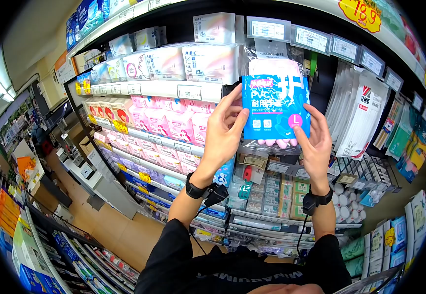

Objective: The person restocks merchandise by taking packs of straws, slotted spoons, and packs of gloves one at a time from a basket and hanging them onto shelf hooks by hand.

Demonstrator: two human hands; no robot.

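A packet of household gloves, blue-fronted with a pink "L" circle, is held upright before the shelves. Pink glove material shows through clear plastic at its top and bottom. My left hand is at its left edge, fingers curled and partly hidden, thumb against the side. On the other side, my right hand grips the lower right corner, its thumb on the front and its fingers along the edge. Both wrists wear black straps with small devices and cables.
Shelves to the left carry white ABC packs and pink packs. White plastic packages hang at right, near a wire rack. Price tags line the shelf above. A counter stands across the aisle floor.
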